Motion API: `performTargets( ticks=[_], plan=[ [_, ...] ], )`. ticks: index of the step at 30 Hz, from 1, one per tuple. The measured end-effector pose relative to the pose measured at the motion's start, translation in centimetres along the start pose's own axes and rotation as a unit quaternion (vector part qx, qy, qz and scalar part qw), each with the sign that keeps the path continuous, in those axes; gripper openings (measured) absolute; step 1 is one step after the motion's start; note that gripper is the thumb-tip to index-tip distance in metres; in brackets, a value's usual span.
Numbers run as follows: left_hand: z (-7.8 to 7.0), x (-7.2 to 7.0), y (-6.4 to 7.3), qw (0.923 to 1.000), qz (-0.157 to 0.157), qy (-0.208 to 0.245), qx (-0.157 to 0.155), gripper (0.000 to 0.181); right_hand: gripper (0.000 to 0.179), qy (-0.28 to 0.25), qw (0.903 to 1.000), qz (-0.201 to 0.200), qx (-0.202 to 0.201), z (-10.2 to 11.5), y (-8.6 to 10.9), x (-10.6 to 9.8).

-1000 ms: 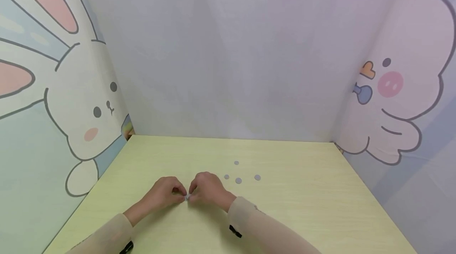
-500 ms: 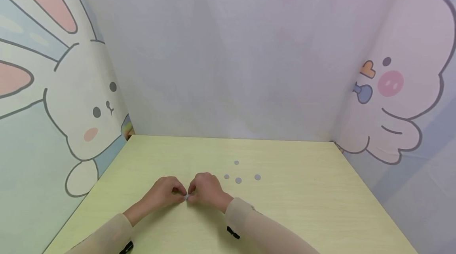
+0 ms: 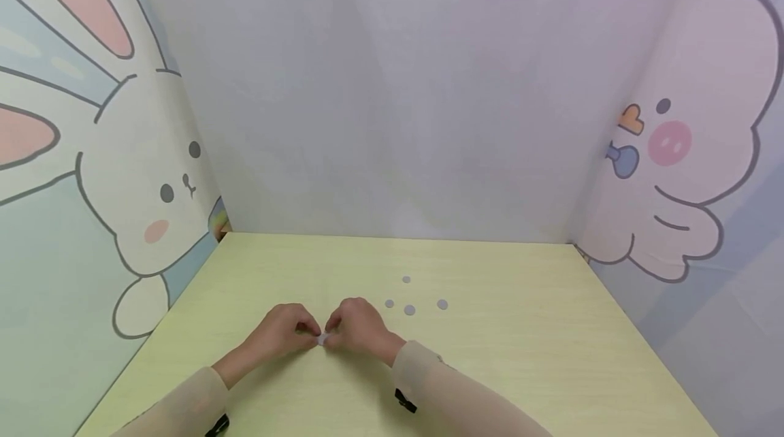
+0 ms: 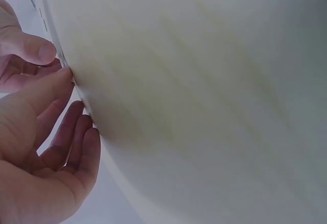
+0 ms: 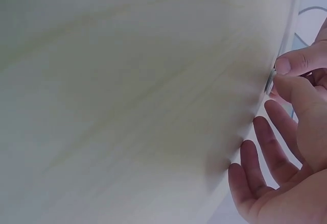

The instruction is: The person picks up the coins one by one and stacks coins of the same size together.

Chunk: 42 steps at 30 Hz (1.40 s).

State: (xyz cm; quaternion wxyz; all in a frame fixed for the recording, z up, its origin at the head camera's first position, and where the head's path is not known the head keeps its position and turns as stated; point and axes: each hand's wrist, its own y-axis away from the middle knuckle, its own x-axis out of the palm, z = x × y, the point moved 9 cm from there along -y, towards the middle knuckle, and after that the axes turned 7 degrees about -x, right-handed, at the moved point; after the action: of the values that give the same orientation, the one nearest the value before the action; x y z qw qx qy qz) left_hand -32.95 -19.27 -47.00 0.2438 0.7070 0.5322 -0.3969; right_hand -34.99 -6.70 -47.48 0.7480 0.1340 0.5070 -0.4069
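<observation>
A small silvery coin [image 3: 322, 340] sits at the tabletop between my two hands, partly covered by fingertips. From its left side my left hand [image 3: 283, 333] holds it with thumb and index finger close together. My right hand [image 3: 360, 332] pinches at the same coin from the right, and the two hands' fingertips nearly meet. In the right wrist view, the coin's edge [image 5: 270, 81] shows between the thumbs; whether more than one coin is stacked there I cannot tell. The left wrist view shows the left hand's other fingers [image 4: 91, 152] loosely bent against the table.
Several grey coins lie flat beyond the right hand: a far one [image 3: 407, 280], a small one [image 3: 389, 303], a larger one [image 3: 410, 310] and one to the right [image 3: 443, 304]. The pale wooden table [image 3: 520, 342] meets a plain cloth backdrop [image 3: 392, 96] at its far edge.
The right hand moved slightly left, then slightly back right, and more of the coin between the fingertips shows now. The left hand and the loose coins stayed in place.
</observation>
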Motion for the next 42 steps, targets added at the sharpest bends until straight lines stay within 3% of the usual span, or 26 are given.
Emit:
performTargets(
  ticks=[7, 18, 42],
  plan=[
    [0.23, 0.19, 0.10, 0.9998, 0.011, 0.008, -0.014, 0.012, 0.010, -0.011, 0.9999, 0.002, 0.002, -0.36, 0.34, -0.10],
    [0.03, -0.04, 0.04, 0.9998, 0.010, 0.014, -0.006, 0.011, 0.004, 0.013, 0.9997, -0.021, 0.009, 0.07, 0.48, -0.28],
    [-0.19, -0.26, 0.07, 0.9998, 0.013, 0.016, -0.003, 0.011, 0.005, 0.020, 0.9995, -0.024, 0.007, 0.40, 0.63, -0.29]
  ],
)
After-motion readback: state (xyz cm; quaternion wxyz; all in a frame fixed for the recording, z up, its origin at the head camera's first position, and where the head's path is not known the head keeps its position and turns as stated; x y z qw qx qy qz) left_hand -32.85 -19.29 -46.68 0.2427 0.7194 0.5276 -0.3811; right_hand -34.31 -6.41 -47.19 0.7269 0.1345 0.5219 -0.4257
